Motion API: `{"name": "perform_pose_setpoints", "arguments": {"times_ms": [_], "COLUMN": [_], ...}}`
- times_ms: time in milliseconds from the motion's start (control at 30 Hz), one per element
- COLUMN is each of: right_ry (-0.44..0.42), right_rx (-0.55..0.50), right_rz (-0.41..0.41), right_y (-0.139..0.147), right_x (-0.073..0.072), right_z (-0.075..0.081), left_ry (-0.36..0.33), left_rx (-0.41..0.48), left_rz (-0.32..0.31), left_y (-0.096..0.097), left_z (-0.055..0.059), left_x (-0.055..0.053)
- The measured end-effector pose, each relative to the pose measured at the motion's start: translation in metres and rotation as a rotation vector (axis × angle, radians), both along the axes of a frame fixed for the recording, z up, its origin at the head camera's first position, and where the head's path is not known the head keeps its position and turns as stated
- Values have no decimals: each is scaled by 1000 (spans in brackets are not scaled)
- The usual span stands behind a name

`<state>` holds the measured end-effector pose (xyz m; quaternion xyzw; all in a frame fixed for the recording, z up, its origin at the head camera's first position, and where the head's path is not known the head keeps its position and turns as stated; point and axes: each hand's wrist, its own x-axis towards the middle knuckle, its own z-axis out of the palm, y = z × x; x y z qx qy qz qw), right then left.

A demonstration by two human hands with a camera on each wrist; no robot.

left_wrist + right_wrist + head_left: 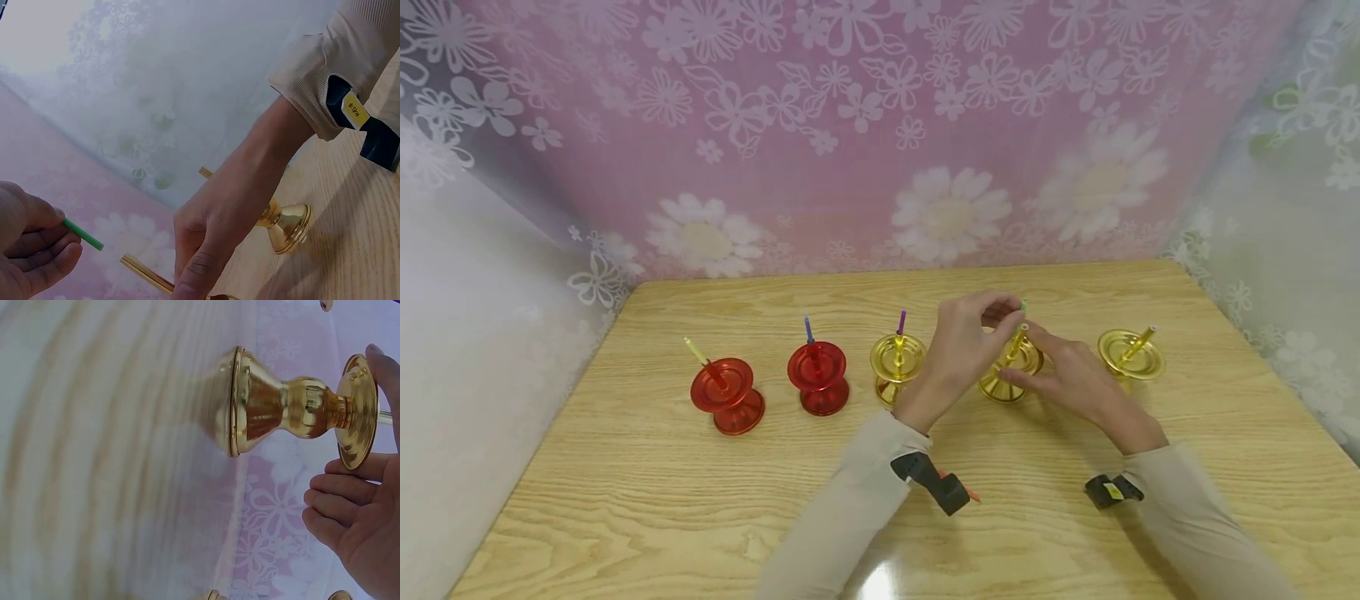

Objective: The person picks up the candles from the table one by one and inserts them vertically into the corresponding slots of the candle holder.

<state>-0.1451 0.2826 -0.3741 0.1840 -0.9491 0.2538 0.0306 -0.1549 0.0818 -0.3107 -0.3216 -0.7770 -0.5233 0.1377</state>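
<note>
My left hand [961, 340] pinches a thin green candle [84, 234] between thumb and fingers. The candle's lower end points at the upright gold tube [145, 271] of a gold candle holder [262, 400], with a small gap between them. With thumb and fingertips at its dish, my right hand [1072, 379] holds this holder, which stands on the table. Its dish is partly hidden by my hands in the head view.
Left of my hands stand another gold holder [889, 390] with a purple candle [902, 322] and two red holders, one with a blue candle [808, 328], one with a yellow candle [696, 351]. A gold holder [1135, 367] is at right. An orange-red stick [973, 496] lies near my left wrist.
</note>
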Motion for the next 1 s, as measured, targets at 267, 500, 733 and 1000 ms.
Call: {"name": "perform_pose_setpoints", "arguments": {"times_ms": [267, 500, 733, 1000], "right_ry": [22, 30, 17, 13], "right_rx": [-25, -9, -31, -18], "right_rz": [29, 18, 30, 22], "right_y": [-3, -6, -7, -8], "right_x": [0, 1, 1, 1], "right_z": [-3, -3, -2, -3], "left_ry": [-13, 17, 8, 7], "left_rx": [17, -14, -39, -39], "left_rz": [-26, -21, -24, -20], "left_y": [10, 11, 12, 11], "left_z": [-4, -5, -4, -5], "left_x": [-8, -13, -13, -15]}}
